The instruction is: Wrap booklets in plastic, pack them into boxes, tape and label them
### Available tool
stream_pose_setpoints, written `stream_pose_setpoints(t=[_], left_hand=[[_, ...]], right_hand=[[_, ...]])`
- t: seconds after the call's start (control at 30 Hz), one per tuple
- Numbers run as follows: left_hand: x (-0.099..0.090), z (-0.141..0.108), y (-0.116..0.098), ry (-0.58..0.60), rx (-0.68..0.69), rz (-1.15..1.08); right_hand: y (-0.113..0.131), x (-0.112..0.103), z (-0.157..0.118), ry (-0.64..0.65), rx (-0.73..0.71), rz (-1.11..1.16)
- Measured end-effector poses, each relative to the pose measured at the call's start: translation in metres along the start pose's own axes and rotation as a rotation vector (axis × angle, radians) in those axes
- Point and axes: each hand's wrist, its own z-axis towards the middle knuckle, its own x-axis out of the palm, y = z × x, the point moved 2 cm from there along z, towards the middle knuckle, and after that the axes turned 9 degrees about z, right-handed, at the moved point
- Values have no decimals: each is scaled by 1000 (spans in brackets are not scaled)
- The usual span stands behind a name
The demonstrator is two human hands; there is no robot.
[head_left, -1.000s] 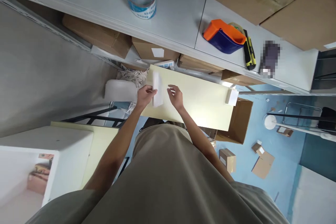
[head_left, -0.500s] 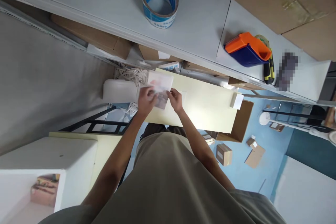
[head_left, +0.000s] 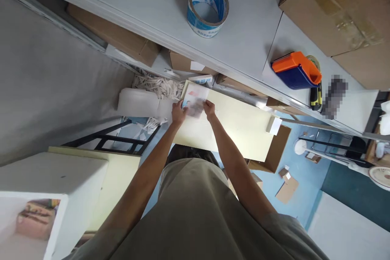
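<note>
A flat printed packet (head_left: 195, 100), pale with red, blue and dark patches, lies between my two hands over the left end of the pale yellow table (head_left: 240, 126). My left hand (head_left: 179, 113) grips its left edge with fingers closed. At its right edge, my right hand (head_left: 209, 108) pinches it between thumb and fingers. The print is blurred. White paper shreds (head_left: 158, 85) lie in a heap beyond my left hand.
A grey shelf (head_left: 243, 20) crosses above the table, bearing a blue tape roll (head_left: 207, 9), an orange and blue tape dispenser (head_left: 295, 71) and cardboard boxes (head_left: 344, 12). A small white box (head_left: 274, 125) stands at the table's right end. Left is a white cabinet (head_left: 57, 170).
My hands have moved apart to opposite edges of the packet, which now shows more of its face. The camera view has shifted slightly.
</note>
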Motion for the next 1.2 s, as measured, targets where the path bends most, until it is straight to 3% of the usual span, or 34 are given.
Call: stream_pose_setpoints(t=[0.13,0.3,0.4,0.5,0.63,0.73,0.87,1.03,1.1,1.2], left_hand=[[5,-3,-8,-38,59,42],[-12,-34,-12,-92,42,1],[-31,-88,-3,-150,54,-8],[-44,-166,18,-238,47,-80],[-43,-279,52,-370,-30,-214],[-36,-343,70,-444,-129,-279],[-37,-390,76,-551,-163,-339],[-57,-433,92,-688,-135,-441],[-68,-455,114,-738,-139,-513],[-88,-496,169,-810,-178,-633]], right_hand=[[5,-5,4,-227,-5,-180],[13,-25,-22,-258,-79,-244],[10,-42,-55,-168,-150,-242],[-4,-54,-97,-36,-231,-194],[-32,-59,-161,142,-296,-102],[-51,-57,-208,270,-302,-52],[-65,-49,-263,395,-313,-43],[-72,-27,-321,515,-336,-98],[-75,-9,-346,572,-356,-112],[-87,28,-391,648,-373,-128]])
